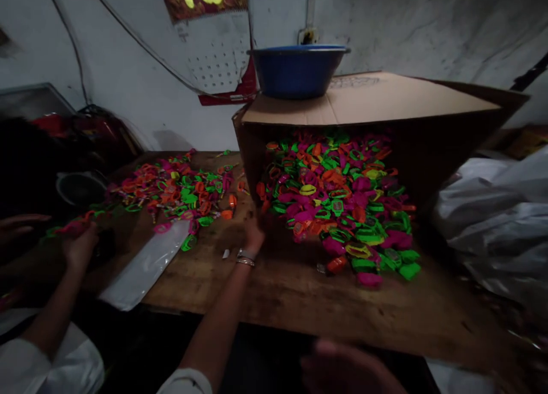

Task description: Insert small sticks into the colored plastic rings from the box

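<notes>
A heap of small neon plastic clips point(342, 211), pink, green, orange and yellow, spills out of a cardboard box point(385, 100) lying on its side on a wooden table point(278, 291). My right hand point(253, 232), with a bracelet on its wrist, reaches to the left edge of this heap by the box corner. It is dim and blurred, and its grip does not show. My left hand point(79, 246) is closed at the table's left, with pink and green clips point(72, 227) at its fingers. A second spread of clips point(175, 188) lies between my hands.
A blue basin point(297, 69) stands on the box. A clear plastic sleeve point(145, 265) lies at the table's front edge. Another person's fingers point(19, 222) enter at far left; a blurred hand point(346, 365) sits bottom centre. White bags point(492, 222) are piled on the right.
</notes>
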`<state>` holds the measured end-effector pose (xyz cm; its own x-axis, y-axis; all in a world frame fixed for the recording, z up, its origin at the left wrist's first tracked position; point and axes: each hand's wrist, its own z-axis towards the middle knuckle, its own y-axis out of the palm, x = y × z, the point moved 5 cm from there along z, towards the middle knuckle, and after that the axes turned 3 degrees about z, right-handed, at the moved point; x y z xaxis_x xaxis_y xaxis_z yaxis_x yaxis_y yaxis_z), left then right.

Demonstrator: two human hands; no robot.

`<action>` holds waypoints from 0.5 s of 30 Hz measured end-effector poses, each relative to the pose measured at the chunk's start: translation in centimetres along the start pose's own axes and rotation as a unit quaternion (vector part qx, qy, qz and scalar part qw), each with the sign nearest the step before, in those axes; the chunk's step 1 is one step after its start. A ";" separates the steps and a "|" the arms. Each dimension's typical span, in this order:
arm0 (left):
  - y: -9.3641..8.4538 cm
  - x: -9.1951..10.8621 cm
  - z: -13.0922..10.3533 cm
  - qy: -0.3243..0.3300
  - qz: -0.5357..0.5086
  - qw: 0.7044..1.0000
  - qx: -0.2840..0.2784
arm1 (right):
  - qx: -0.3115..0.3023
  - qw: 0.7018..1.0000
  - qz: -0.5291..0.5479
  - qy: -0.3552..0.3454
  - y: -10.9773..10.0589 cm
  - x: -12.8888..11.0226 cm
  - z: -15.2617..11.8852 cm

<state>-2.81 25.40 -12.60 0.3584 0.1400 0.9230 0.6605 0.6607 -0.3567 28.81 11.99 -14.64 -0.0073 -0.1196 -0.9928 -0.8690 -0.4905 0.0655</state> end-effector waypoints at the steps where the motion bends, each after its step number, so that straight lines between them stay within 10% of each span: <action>1: -0.1 0.0 -0.9 -0.004 -0.007 1.000 -0.002 | 0.033 0.995 0.085 -0.029 1.0 -1.0 1.6; 4: -0.4 -0.3 -4.4 -0.032 -0.044 0.998 -0.033 | 0.158 0.957 0.240 -0.046 1.5 -1.4 4.1; 8: -0.3 -0.8 -9.8 -0.090 -0.124 0.982 -0.110 | -0.012 0.966 0.215 0.141 1.4 3.1 -0.3; 15: 3.0 0.5 -17.9 -0.306 -0.321 0.858 -0.260 | 0.272 0.954 0.041 0.123 -11.1 1.9 -8.9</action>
<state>11.18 14.30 -15.81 -0.4983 0.3364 0.7991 0.8537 0.3511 0.3846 42.82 9.52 -16.36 -0.0272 -0.3698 -0.9287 -0.9991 0.0405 0.0132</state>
